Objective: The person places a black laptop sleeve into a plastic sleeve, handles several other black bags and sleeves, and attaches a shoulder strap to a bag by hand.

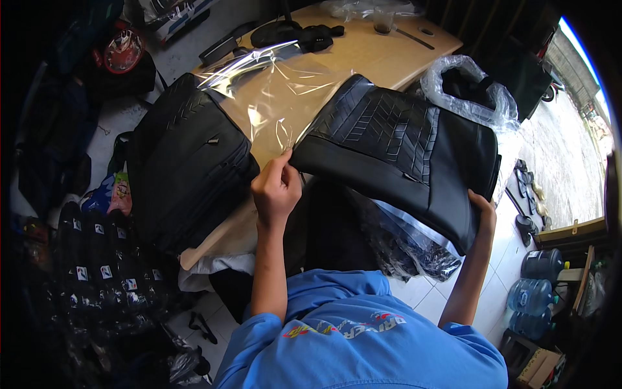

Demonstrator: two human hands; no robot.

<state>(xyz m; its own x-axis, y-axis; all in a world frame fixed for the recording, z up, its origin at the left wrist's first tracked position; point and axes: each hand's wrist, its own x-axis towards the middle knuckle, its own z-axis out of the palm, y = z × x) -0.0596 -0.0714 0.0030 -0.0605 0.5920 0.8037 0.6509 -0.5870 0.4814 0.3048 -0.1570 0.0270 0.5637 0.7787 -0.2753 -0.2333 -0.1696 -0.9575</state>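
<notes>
A flat black leather-look bag (382, 136) with an embossed chevron pattern is held up tilted over the table's near side. My right hand (483, 211) grips its lower right edge, the thumb on top and the other fingers hidden beneath. At the bag's left corner, my left hand (278, 185) is closed in a pinch on the edge of a clear plastic sleeve (272, 104). That sleeve lies shiny and crumpled across the table, beside the bag. Left of my left hand stands a stack of similar black bags (188, 155), the top one with a small zip pull.
The wooden table (427, 48) carries a dark bundle (295, 34) and a clear cup (383, 23). Crumpled plastic (470, 84) is at the right, with a plastic-wrapped dark item (414, 249) below. Wrapped black goods (97, 253) crowd the left; water jugs (531, 295) stand lower right.
</notes>
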